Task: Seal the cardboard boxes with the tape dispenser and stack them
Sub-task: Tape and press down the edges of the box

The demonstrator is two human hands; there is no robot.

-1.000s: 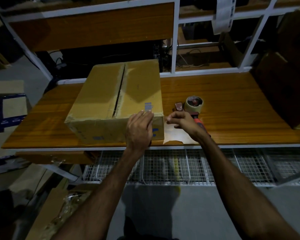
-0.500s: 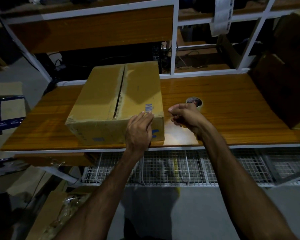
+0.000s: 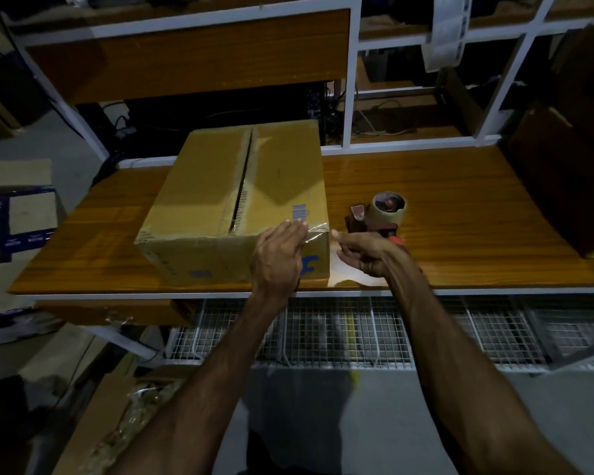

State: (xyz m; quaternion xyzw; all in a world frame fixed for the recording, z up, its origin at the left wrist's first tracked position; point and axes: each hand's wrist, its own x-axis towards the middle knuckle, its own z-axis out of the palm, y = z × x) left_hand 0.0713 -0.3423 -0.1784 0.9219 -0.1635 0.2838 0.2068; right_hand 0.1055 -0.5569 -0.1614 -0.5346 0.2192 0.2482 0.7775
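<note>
Pressing box (image 3: 234, 200) flat, left hand (image 3: 278, 255); right hand (image 3: 364, 252) loose, dispenser (image 3: 384, 214) behind

Cardboard box (image 3: 234, 200) fills table (image 3: 460, 207) left-centre, near front edge. Tape dispenser (image 3: 384, 214) just right of it, narrow gap between them, right hand (image 3: 364, 253) sits in that gap. Open tabletop right of dispenser up to dark box (image 3: 563, 173) at far right. White frame post (image 3: 352, 80) blocks behind.

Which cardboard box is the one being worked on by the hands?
The light tan cardboard box at the table's front, left hand resting on its near right corner. The dark box at far right sits untouched.
</note>
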